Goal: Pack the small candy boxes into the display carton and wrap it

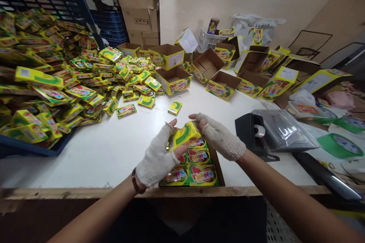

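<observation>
- From my end, the left hand (158, 155), in a white glove with bare fingertips, is closed around a yellow pack (186, 135).
- The right hand (221, 136), gloved alike, has thumb and finger at the pack's far right corner; I cannot tell whether it grips or only steadies.
- The pack is tilted above the carton (221, 173) at the bench's (114, 155) near edge.
- Done, as I judge it: the carton's near part is filled, with flat packs (203, 174) lying side by side, faces up.
- The hands hide some of the far part, so I cannot say whether gaps remain there, nor how many layers lie below.
- Left, in my judgement: this held pack is not yet laid down, and the carton's top is open.
- Plenty of stock lies loose: a big heap (91, 93) spills from the blue crate (81, 2), and one pack lies alone (175, 108) beyond the hands.
- More open cartons (176, 84) stand along the back; the tape dispenser (247, 133) sits untouched on the right.
</observation>
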